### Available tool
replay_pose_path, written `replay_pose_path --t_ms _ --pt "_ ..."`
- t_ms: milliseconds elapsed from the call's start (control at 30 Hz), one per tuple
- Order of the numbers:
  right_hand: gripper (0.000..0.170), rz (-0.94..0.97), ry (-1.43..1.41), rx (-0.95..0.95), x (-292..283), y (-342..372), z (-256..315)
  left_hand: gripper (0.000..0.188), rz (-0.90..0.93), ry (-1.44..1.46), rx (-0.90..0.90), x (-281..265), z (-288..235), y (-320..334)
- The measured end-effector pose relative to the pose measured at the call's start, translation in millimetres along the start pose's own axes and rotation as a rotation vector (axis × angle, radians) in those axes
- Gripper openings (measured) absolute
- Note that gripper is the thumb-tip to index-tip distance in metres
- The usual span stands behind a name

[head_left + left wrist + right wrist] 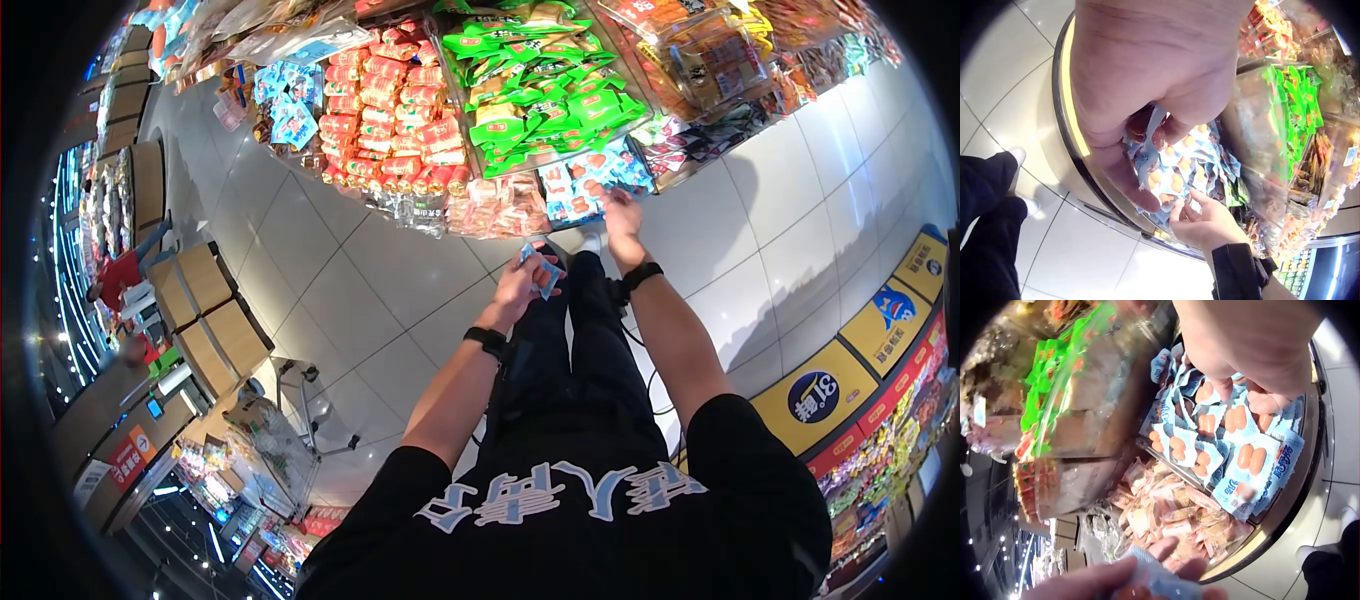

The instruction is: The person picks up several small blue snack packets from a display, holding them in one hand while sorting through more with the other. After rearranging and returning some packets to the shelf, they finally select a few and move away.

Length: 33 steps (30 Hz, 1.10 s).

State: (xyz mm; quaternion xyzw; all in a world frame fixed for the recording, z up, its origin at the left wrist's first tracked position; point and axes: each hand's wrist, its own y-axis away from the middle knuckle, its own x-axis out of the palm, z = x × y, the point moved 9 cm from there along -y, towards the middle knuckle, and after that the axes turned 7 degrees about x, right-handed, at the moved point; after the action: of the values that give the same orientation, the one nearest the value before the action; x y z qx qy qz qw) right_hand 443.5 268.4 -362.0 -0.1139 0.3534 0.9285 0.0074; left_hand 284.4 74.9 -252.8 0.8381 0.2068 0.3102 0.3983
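My left hand (518, 283) is in front of my body, over my legs. It grips a small blue snack packet (541, 270), which shows between the thumb and fingers in the left wrist view. My right hand (622, 222) reaches down into a bin at the display's front edge. Its fingertips are right at the blue-and-white sausage packets (1250, 459), thumb and fingers a little apart. Reddish-brown mini sausages show on these packets. In the right wrist view, part of the pile is hidden beneath the right hand (1254, 353).
Beside the blue packets lies a bin of pink-wrapped snacks (497, 207). Green snack bags (545, 85) and red-wrapped rolls (390, 110) fill bins behind clear dividers. The display has a curved rim (1079, 159). Yellow-fronted shelves (815, 397) stand to the right, wooden counters (205, 310) to the left.
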Motion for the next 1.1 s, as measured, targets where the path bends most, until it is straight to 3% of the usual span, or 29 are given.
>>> replay_pose_path --t_ms 67,133,167,200,233,300,500,567,633,733,867,1100 --pt "0.025 0.032 0.042 -0.179 -1.6 33.9 27.5 0.034 -0.009 0.035 0.018 9.5 -8.1 1.9" --pt "0.018 0.23 0.168 -0.586 10.1 95.2 77.7 0.037 -0.011 0.067 0.022 19.8 -16.3 -3.0" --pt "0.022 0.348 0.25 -0.713 16.5 132.9 106.3 0.036 -0.014 0.107 0.034 19.1 -13.2 -13.2" --pt "0.024 0.401 0.382 -0.717 21.4 162.9 121.8 0.036 -0.014 0.146 0.046 14.9 -5.3 -28.6" --pt "0.027 0.603 0.336 -0.71 28.7 178.0 118.6 0.037 -0.012 0.186 0.057 15.3 -1.6 -39.3" --pt "0.026 0.499 0.618 -0.882 29.2 197.5 125.3 0.034 0.038 0.188 0.043 35.9 -9.6 -40.5" --pt "0.019 0.461 0.466 -0.42 -7.0 131.8 105.9 0.024 0.032 0.143 0.033 54.4 -18.0 -47.8" --pt "0.018 0.256 0.222 -0.494 -25.9 92.2 106.7 0.027 0.05 0.158 0.043 66.9 -35.3 -36.5" --pt "0.021 0.302 0.03 -0.238 -34.7 35.7 85.7 0.027 0.05 0.148 0.053 62.2 -39.6 -38.5" --pt "0.029 0.139 -0.096 0.066 -43.8 11.5 92.9 0.026 0.046 0.093 0.048 58.0 -42.3 -34.7" --pt "0.037 0.232 -0.223 0.209 -20.7 -27.0 70.0 0.024 0.047 0.082 0.026 54.1 -45.3 -26.6" --pt "0.033 0.167 -0.36 0.196 -29.0 -32.9 70.2 0.026 0.034 0.016 0.015 41.9 -35.2 -26.7"
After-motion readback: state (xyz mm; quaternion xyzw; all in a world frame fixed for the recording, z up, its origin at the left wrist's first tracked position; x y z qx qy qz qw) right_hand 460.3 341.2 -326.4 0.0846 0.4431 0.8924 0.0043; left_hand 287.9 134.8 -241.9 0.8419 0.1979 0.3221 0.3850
